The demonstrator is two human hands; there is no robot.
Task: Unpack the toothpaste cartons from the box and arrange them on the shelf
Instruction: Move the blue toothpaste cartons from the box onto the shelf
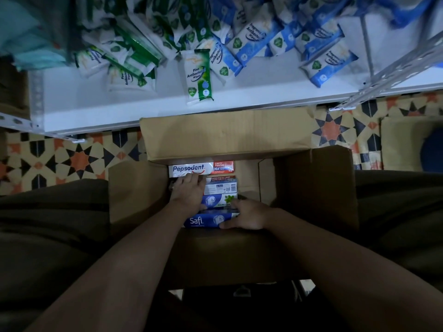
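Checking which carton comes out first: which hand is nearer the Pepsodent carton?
Left. The left hand lies just below the Pepsodent carton, fingertips at its lower edge. The right hand is farther back, gripping the Safi carton.

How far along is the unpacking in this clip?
Barely begun. The shelf holds only wipes packs, no toothpaste. Both hands are in the box: left hand beside the Pepsodent carton, right hand gripping the Safi carton. All visible cartons remain unpacked.
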